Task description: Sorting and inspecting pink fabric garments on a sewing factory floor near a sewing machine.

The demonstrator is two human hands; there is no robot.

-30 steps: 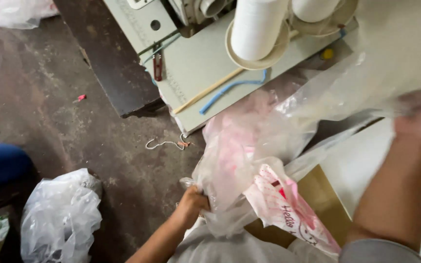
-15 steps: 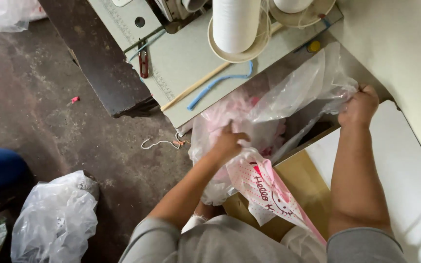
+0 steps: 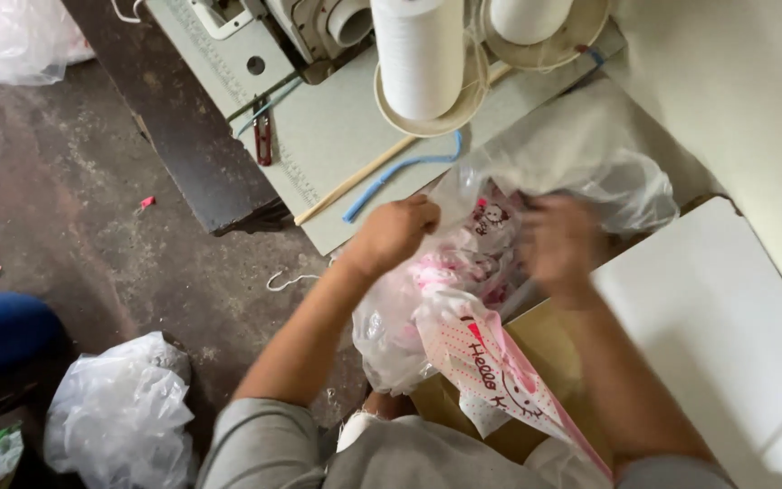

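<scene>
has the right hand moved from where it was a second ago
Yes. The right hand has come in from the far right, off the white wall, toward the left hand on the clear plastic bag.

The right hand [image 3: 558, 244] is motion-blurred, its grip on the clear plastic bag [image 3: 581, 172] unreadable.

The clear plastic bag of pink printed pieces [image 3: 463, 272] is sitting just in front of the grey sewing-machine tabletop [image 3: 337, 136]. The large white thread cone [image 3: 418, 54] is standing behind the bag; the crumpled white plastic sack [image 3: 119, 417] is lying on the floor, left of it.
</scene>
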